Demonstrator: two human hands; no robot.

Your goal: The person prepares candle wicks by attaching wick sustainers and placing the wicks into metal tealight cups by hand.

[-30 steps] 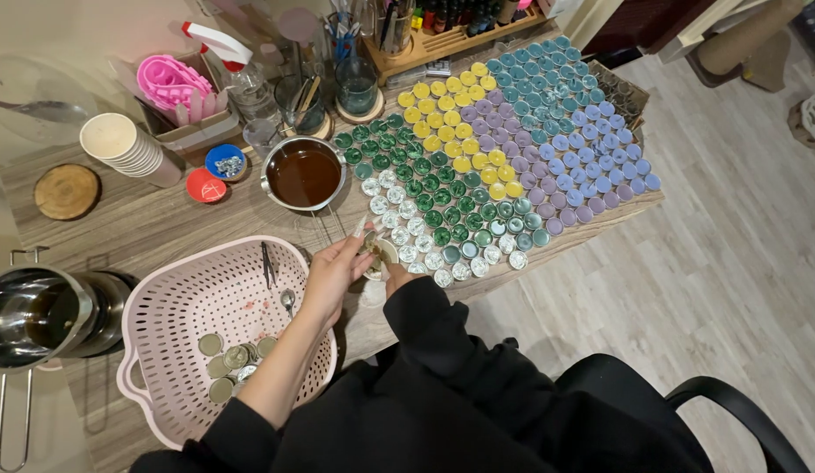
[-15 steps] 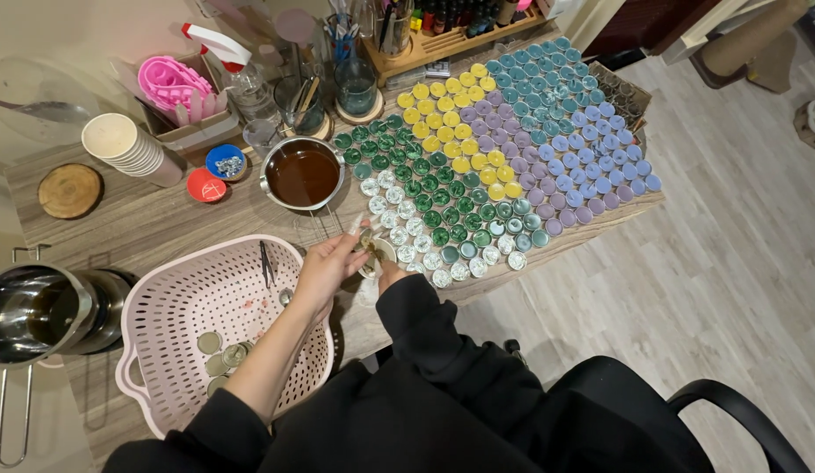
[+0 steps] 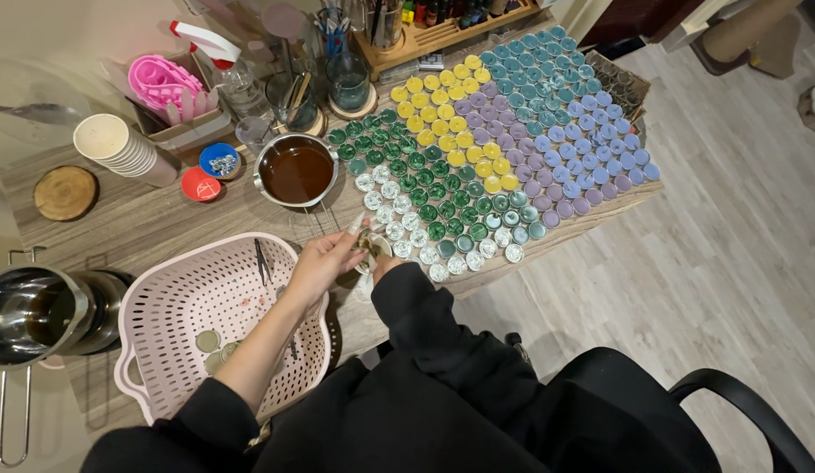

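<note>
Wood-grain worktop [image 3: 145,223] fills the upper half of the frame, with pale plank flooring [image 3: 731,263] to the right and a black chair [image 3: 749,412] at lower right. Rows of small round tins [image 3: 504,131] cover the worktop's right half in blocks of green, yellow, purple, blue and bare silver. At centre, a person in black sleeves works over the near edge of those rows. The left hand [image 3: 318,263], bare-armed, closes its fingers around a thin pale stick-like tool [image 3: 358,223] that points up toward the tins. The right hand [image 3: 381,260] is mostly hidden behind the left hand and its own sleeve; it appears to cup a small silver tin [image 3: 371,245] just beside the left fingertips, though the grip cannot be made out clearly. A pan of dark brown liquid [image 3: 296,171] sits just above the hands. A pink perforated basket [image 3: 206,307] lies at lower left under the left forearm, holding a few flat round lids [image 3: 208,342] and a pair of tweezers [image 3: 262,260]. A steel pot [image 3: 31,315] stands at the far left edge. Toward the upper left are a stack of paper cups [image 3: 119,149], a round wooden coaster [image 3: 64,193], a red lid [image 3: 200,184], a blue dish [image 3: 220,161], a spray bottle [image 3: 222,66] and pink moulds [image 3: 162,81].
</note>
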